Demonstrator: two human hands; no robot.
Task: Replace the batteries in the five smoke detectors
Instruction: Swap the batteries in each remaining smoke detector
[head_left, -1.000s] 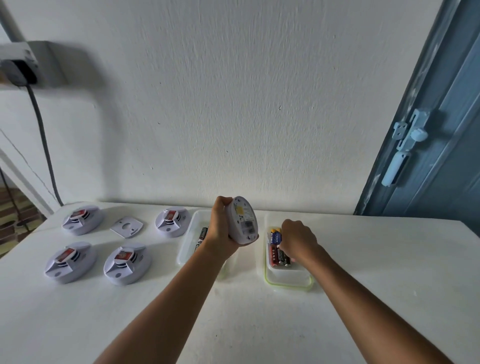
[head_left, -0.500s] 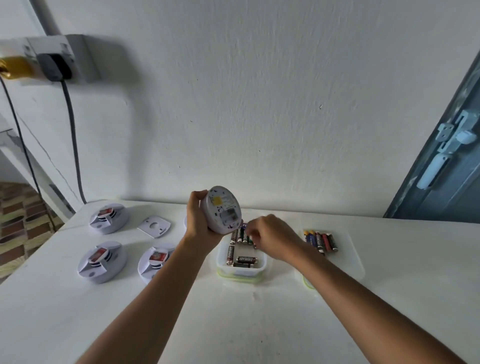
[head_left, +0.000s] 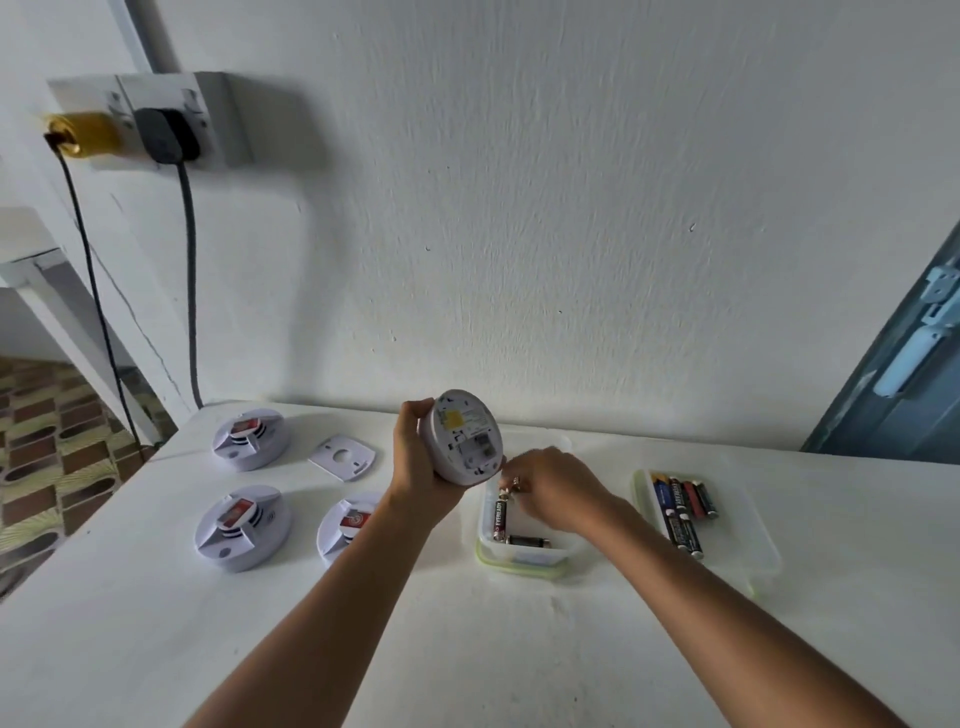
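The left hand (head_left: 415, 462) grips a round white smoke detector (head_left: 464, 438) by its rim, tilted so that the underside and its open battery bay face the camera; the bay appears empty. The right hand (head_left: 550, 486) reaches into the near container (head_left: 519, 558), fingertips curled at the end of a red-labelled battery (head_left: 499, 517); whether the grip has closed on it cannot be told. A second battery (head_left: 529, 541) lies flat in the same container. Just to the right, a shallow tray (head_left: 748, 545) holds a row of mixed batteries (head_left: 683, 506). Three further detectors (head_left: 249, 439) (head_left: 240, 527) (head_left: 345, 525) rest on the white tabletop (head_left: 467, 639) to the left, near a detached cover plate (head_left: 341, 457); a fifth is not visible. By this evidence the task is at an early stage.
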